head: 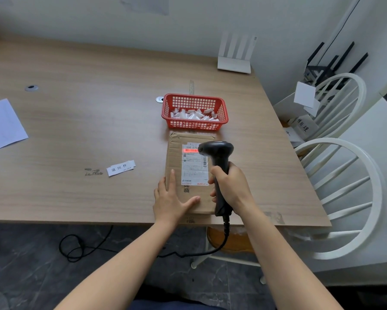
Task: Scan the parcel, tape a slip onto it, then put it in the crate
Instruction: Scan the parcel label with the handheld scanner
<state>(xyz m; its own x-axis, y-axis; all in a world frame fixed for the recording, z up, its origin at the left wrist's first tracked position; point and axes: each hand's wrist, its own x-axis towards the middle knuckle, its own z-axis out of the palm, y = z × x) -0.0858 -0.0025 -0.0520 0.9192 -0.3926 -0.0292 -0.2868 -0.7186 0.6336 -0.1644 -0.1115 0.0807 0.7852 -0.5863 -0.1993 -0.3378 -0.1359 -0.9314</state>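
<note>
Parcel (189,173) lying flat near the tabletop's (76,130) front edge, being scanned.

A red scan line is glowing across the top of the parcel's white shipping label (194,166), under the head of the black corded scanner (219,166). The right hand (231,186) is wrapping its grip tight around the scanner's handle, above the parcel's right side. The left hand (170,198) is pressing flat on the parcel's near left corner, its grip spread wide, fingers apart and holding nothing. Just behind the parcel's far edge a red basket (194,111) is sitting, holding small white pieces. A small printed slip (120,168) is lying to the parcel's left, well apart from it; a paper sheet (2,124) is lying at the tabletop's left edge. White chairs (344,193) are standing off the right edge.
</note>
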